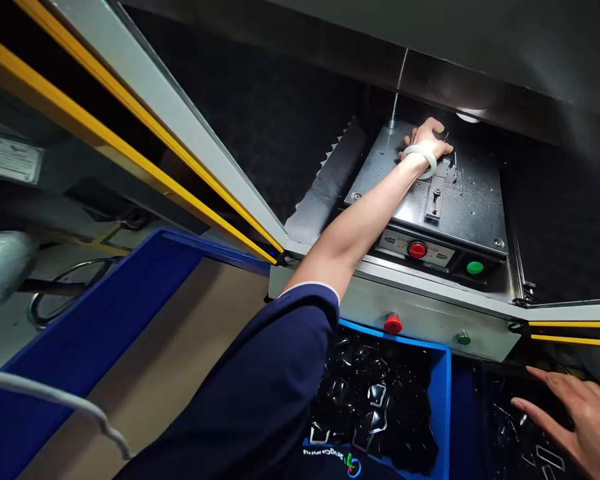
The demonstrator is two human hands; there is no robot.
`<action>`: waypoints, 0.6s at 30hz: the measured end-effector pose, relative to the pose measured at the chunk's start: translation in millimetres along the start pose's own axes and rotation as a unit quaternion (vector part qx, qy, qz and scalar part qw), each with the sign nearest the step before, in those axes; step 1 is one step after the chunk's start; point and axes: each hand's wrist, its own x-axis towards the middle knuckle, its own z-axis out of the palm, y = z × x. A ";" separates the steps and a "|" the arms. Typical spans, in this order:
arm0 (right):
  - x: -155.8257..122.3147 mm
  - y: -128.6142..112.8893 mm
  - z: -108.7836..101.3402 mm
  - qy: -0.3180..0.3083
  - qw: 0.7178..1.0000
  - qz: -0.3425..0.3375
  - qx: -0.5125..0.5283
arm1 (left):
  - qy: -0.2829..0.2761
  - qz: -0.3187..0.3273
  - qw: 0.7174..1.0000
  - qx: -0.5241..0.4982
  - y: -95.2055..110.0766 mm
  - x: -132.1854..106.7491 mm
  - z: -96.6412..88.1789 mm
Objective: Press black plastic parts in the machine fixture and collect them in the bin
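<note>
My left hand (427,139), with a pale bangle at the wrist, reaches far forward over the metal fixture plate (475,193). Its fingers are curled down at the back of a small clamp block (434,198); whatever they grip is hidden beneath the hand. At the lower right, my right hand (575,413) is held with thumb and fingers apart, nothing in it. Below it lie glossy black parts with pale rectangular outlines (550,459). More shiny black parts (375,393) fill a blue bin (441,407) in front of my body.
The plate's front carries a red button (417,250) and a green button (475,267). Another red button (393,324) and a green one (463,338) sit on the machine's front ledge. Yellow-edged frame bars (145,160) flank the opening. A thin flexible metal conduit (400,87) rises behind the plate.
</note>
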 end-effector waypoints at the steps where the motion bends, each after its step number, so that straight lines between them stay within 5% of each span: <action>1: -12.8 1.3 3.9 -0.026 0.999 -0.018 -0.011 | 0.014 -0.046 0.999 0.023 5.5 -10.3 -5.5; 3: -22.5 -6.6 14.5 -0.073 0.997 -0.022 -0.021 | 0.039 -0.057 0.996 0.053 9.9 -45.8 -23.6; 4: -20.4 -13.5 21.4 -0.089 0.996 -0.011 -0.016 | 0.037 -0.008 0.998 0.046 7.9 -71.5 -35.3; 8: 9.9 -33.0 58.0 -0.107 0.993 0.031 0.030 | 0.059 0.142 0.988 0.013 -24.2 -210.0 -91.9; 12: 26.2 -21.7 94.1 -0.119 0.988 0.051 0.078 | 0.070 0.054 0.994 0.069 -74.1 -328.6 -145.7; 15: 24.5 -11.1 107.4 -0.114 0.985 0.059 0.118 | -0.019 -0.004 0.996 0.091 -112.6 -363.2 -175.2; 18: 23.3 -8.0 113.6 -0.104 0.984 0.069 0.130 | -0.115 -0.025 0.987 0.105 -137.0 -364.2 -193.0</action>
